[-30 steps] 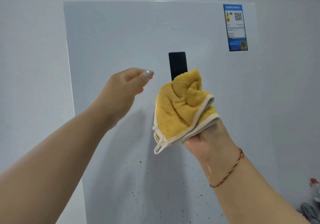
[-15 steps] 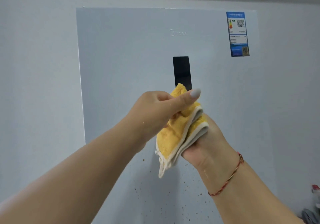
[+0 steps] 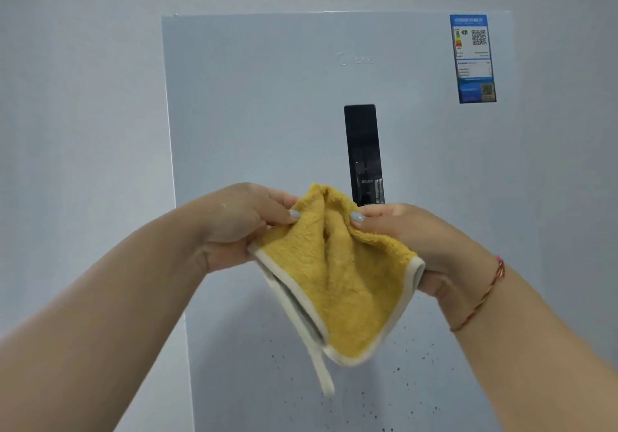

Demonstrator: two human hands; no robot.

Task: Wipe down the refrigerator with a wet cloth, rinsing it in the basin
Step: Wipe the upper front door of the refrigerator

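Left hand (image 3: 234,224) and right hand (image 3: 411,234) fingers pinching yellow cloth (image 3: 341,274) before speckled refrigerator (image 3: 267,114).

Two hands, left (image 3: 240,224) and right (image 3: 414,241), one cloth (image 3: 344,284), one refrigerator (image 3: 267,114), one label (image 3: 472,59), one bracelet (image 3: 481,298).

The refrigerator (image 3: 267,130) door bears a faint embossed brand, seemingly "Midea", near its top. A blue energy label (image 3: 473,59) at its upper right corner carries 2 QR codes; its print is too small to read
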